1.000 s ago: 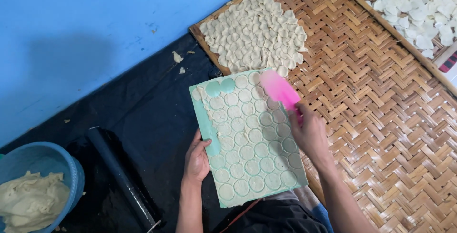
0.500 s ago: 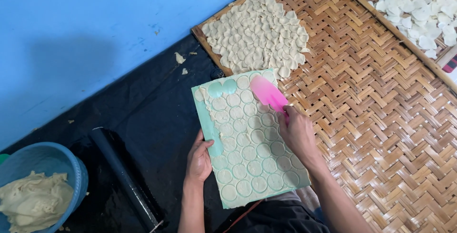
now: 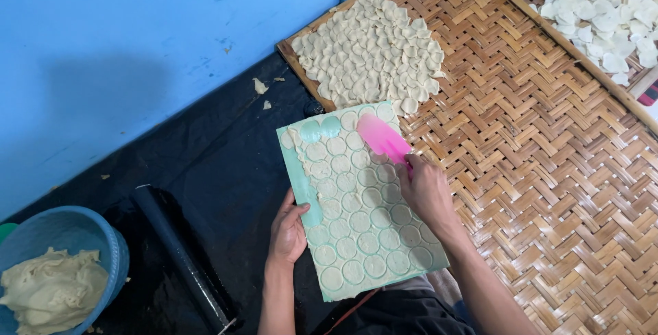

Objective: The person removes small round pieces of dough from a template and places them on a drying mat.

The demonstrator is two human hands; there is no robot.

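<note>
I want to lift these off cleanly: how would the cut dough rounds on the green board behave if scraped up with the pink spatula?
The dough rounds look thin and flat, so probably floppy and light. Those already piled on the woven tray lie curled and overlapping, suggesting they bend easily. They seem to cling to the green board, so likely tear if pulled; the pink spatula helps.

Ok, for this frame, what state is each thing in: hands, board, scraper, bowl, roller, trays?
Left hand: flat on the board's edge.
Right hand: gripping the pink scraper.
Green board: covered in cut dough rounds.
Blue bowl: holds dough.
Black roller: lying untouched.
Woven tray: partly filled with rounds.
</note>
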